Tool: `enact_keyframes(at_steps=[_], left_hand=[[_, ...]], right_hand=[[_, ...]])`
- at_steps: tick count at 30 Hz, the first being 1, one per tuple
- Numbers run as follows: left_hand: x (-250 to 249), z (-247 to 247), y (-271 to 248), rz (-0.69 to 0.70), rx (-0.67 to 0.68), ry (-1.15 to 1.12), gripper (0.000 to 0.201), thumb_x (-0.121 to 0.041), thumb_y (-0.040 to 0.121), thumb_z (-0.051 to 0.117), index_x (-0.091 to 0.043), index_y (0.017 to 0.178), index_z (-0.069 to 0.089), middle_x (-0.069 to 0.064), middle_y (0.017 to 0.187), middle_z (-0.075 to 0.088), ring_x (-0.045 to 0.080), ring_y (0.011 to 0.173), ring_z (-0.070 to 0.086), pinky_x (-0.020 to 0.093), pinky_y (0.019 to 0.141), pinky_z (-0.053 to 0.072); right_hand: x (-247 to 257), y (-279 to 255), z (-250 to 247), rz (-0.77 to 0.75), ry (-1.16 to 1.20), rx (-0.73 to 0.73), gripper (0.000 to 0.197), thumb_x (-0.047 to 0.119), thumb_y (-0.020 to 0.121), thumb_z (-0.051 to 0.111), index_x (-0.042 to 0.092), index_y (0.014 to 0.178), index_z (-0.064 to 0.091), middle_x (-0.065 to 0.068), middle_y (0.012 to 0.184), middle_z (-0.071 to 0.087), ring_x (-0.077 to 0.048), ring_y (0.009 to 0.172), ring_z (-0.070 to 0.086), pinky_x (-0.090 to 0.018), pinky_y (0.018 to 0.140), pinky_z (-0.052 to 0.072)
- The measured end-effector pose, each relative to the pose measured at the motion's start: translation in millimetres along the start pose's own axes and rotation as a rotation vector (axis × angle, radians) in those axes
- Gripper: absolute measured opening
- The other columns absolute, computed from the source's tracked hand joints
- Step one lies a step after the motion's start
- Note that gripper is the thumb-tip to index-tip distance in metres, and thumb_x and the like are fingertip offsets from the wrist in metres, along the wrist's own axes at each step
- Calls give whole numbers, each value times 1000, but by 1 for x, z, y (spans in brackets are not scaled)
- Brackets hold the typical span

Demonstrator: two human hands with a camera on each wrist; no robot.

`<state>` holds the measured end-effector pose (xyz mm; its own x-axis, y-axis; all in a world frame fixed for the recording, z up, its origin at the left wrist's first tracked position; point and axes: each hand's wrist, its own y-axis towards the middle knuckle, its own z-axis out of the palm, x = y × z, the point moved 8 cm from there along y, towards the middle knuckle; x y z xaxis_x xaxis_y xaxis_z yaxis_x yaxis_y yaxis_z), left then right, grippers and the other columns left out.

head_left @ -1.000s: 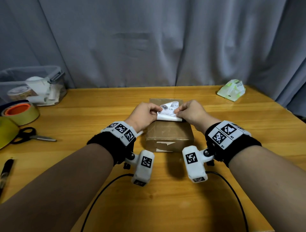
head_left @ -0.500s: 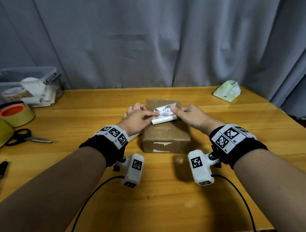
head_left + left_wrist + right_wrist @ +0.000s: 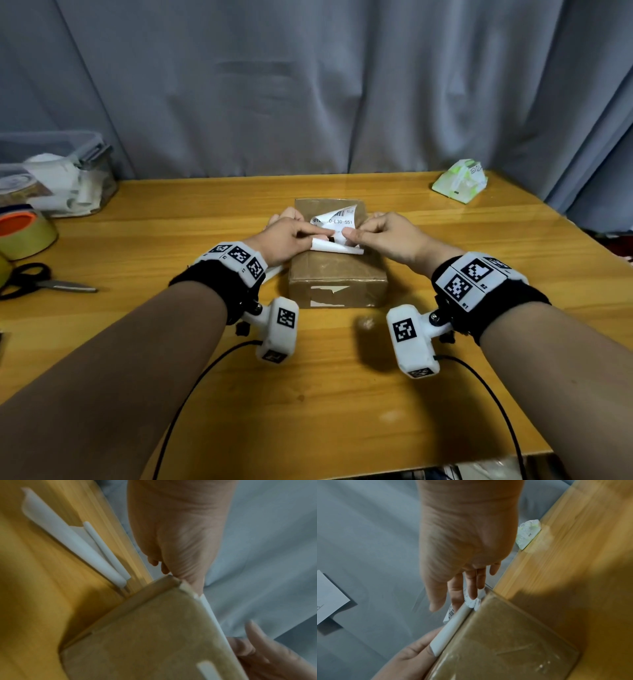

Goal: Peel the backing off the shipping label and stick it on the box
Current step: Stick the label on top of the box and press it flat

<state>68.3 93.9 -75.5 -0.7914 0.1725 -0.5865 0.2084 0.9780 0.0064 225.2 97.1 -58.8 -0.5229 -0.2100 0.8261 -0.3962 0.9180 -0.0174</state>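
Shipping label (image 3: 337, 224) sits curled above the box (image 3: 337, 277) at mid-desk (image 3: 342, 394), pinched by the left hand (image 3: 291, 236) and right hand (image 3: 383, 236), whose fingers should peel slowly, I reckon, keeping the sticky side off itself.

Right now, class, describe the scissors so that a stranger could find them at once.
Start at the wooden table and go to its left edge. The scissors lie flat there, just in front of the yellow tape roll: black loop handles, bare metal blades pointing right.
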Motion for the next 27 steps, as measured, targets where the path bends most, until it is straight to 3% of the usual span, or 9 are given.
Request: enact_keyframes(at_steps=[2,4,8,13,16,19,21,23,27], left_hand=[[0,0,3,6,-21,-54,28,-38,86,58,-45,113,59,-8,89,34,16,98,32,27,93,26],[1,-1,6,3,-35,-114,25,-39,82,63,-43,107,62,-11,84,36,17,98,36,32,99,31],[0,-4,10,16,-64,-186,16,-35,76,71,-40,91,69,-11,82,42,16,97,42,42,105,35],[-3,-1,-2,70,-10,-64,33,-33,79,68,-33,112,66,-11,84,36,16,98,37,25,95,32],[-8,-3,-12,79,44,36,40,-42,77,66,-32,115,66,-11,87,38,14,99,33,27,95,28],[-27,-7,-15,180,20,136,35,-38,78,67,-24,110,70,-10,86,43,14,99,36,26,91,30],[-39,-4,-15,245,16,116,28,-29,82,67,-16,107,72,-4,98,56,14,103,46,28,97,37],[-46,5,-19,272,52,85,31,-27,89,58,-14,116,67,3,123,60,16,119,51,27,107,35],[-45,34,-30,253,249,380,58,-49,96,30,-23,148,22,0,158,18,14,146,15,30,120,9]], right_hand=[[-2,2,1,5,27,-17,27,34,85,63,16,68,73,-3,87,60,-13,88,55,-29,89,44],[-1,3,3,1,33,-37,31,32,88,60,21,61,69,-2,80,60,-14,82,54,-31,84,44],[2,8,8,-8,89,-52,36,29,93,53,17,62,68,1,71,65,-7,66,54,-19,71,42],[1,12,9,-8,101,-61,33,26,95,49,11,72,66,-4,73,62,-8,64,52,-15,63,42],[0,12,8,-5,108,-66,31,26,95,50,13,72,66,-3,70,60,-8,62,50,-14,61,41],[0,11,7,-8,140,-103,29,23,94,52,7,77,70,1,72,63,-6,65,53,-12,62,44],[1,10,5,-19,118,-126,26,17,93,52,-1,90,71,4,77,65,-2,70,55,-6,63,43],[2,7,4,-28,74,-96,26,11,93,49,-2,98,70,1,85,66,1,73,55,-4,67,42],[-3,1,-5,22,116,-35,32,9,97,36,-1,113,62,-17,107,64,-12,85,57,-21,87,45]])
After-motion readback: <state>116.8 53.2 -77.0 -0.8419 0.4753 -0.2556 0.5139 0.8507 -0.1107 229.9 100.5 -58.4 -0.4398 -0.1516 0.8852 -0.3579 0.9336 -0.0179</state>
